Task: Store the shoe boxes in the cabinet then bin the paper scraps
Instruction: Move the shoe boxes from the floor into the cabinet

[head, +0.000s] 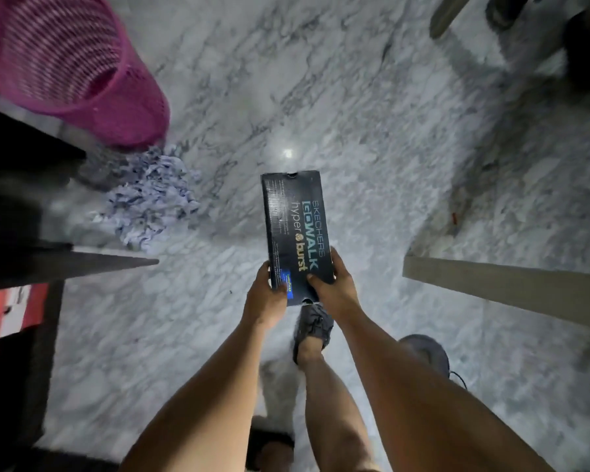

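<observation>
Box [295, 233]: black, printed lid, long axis pointing away from the person, held level above the floor [372, 131]. Both hands clasped its near end — left hand [265, 298] on the left edge with thumb on the lid, right hand [334, 287] on the right edge with fingers curled over the top.

Scraps [150, 195]: pale bluish paper pile on the floor, ahead and to the left of the hands, well apart from the box.

Basket [69, 63]: pink, slatted, standing beyond the scraps at far left, its base just beside the pile.

Cabinet [21, 216]: dark furniture at the left of the hands, interior too dim to tell; a red item [4, 311] showed low on that side.

Shoe [315, 327]: grey, on the foot directly below the box.

Board [508, 287]: pale edge, right of the hands.
</observation>
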{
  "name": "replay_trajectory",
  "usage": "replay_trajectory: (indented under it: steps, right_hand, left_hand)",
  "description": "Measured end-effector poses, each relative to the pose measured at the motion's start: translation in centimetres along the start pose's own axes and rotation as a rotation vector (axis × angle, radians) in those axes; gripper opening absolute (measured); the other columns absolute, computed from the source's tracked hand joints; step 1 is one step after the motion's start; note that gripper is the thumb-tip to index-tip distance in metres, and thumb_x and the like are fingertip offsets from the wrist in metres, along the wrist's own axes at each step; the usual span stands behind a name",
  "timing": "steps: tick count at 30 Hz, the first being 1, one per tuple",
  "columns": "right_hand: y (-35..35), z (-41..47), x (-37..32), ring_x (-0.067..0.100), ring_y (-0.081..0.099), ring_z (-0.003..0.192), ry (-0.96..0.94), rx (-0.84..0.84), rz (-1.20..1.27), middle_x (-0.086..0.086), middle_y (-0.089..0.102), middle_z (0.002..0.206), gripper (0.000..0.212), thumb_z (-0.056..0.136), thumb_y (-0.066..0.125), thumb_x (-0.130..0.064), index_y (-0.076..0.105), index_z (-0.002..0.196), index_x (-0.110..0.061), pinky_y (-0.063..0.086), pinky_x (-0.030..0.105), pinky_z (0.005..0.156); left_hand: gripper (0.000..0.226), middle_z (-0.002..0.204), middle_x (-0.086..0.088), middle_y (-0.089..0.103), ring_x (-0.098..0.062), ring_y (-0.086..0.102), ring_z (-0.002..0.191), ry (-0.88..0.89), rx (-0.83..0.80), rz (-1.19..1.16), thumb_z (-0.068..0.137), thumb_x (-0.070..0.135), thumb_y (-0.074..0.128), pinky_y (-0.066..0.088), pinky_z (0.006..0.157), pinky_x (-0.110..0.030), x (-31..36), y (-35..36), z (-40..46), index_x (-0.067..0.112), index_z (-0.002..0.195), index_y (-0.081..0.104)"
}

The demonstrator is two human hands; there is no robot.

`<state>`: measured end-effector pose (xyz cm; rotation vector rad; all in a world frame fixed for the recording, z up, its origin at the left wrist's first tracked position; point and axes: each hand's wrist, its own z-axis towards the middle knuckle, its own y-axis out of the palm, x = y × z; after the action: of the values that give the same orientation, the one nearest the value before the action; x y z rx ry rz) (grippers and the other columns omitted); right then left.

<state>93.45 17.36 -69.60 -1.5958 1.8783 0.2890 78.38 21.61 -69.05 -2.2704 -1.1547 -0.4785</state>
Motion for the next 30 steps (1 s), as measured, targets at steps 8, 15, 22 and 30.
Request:
replay_trajectory:
  steps: [8, 15, 22, 30]
  right_hand:
    - [9.0, -24.8, -5.2, -0.009, 0.068, 0.061, -0.071, -0.285, -0.234, -0.012, 0.073, 0.092, 0.059, 0.088, 0.07, 0.003, 0.056, 0.126, -0.041, 0.053, 0.013, 0.052]
    - [23.4, -38.3, -6.6, 0.016, 0.068, 0.112, -0.417, -0.598, -0.515, -0.012, 0.072, 0.121, 0.082, 0.07, 0.08, -0.017, 0.052, 0.146, -0.033, 0.055, 0.043, 0.1]
    - [36.5, -46.5, -18.9, 0.019, 0.066, 0.102, -0.616, -0.698, -0.592, 0.0, 0.071, 0.113, 0.057, 0.087, 0.07, 0.008, 0.058, 0.134, -0.022, 0.058, 0.027, 0.089]
    - [50.8, -44.0, -29.6, 0.019, 0.071, 0.098, -0.621, -0.673, -0.493, 0.001, 0.075, 0.109, 0.053, 0.078, 0.082, -0.004, 0.067, 0.124, -0.026, 0.059, 0.042, 0.094]
  left_hand:
    - [0.065, 0.104, 0.003, 0.07, -0.006, 0.072, 0.08, -0.072, 0.086, -0.266, 0.082, 0.02, 0.081, 0.06, 0.061, -0.033, -9.7, -17.3, -24.9, 0.014, 0.138, 0.049]
    - [0.07, 0.084, 0.005, 0.075, -0.016, 0.071, 0.082, -0.096, 0.235, -0.596, 0.069, 0.022, 0.082, 0.058, 0.072, -0.042, -19.9, -30.2, -41.7, 0.017, 0.133, 0.057]
    - [0.029, 0.089, 0.002, 0.075, -0.012, 0.069, 0.08, 0.043, 0.533, -0.76, 0.083, 0.017, 0.081, 0.055, 0.083, -0.037, -19.2, -42.7, -45.1, 0.022, 0.109, 0.069]
    - [0.022, 0.111, -0.014, 0.072, -0.026, 0.068, 0.094, 0.14, 0.696, -0.901, 0.089, 0.024, 0.077, 0.056, 0.087, -0.043, -16.8, -56.8, -40.5, 0.024, 0.109, 0.068]
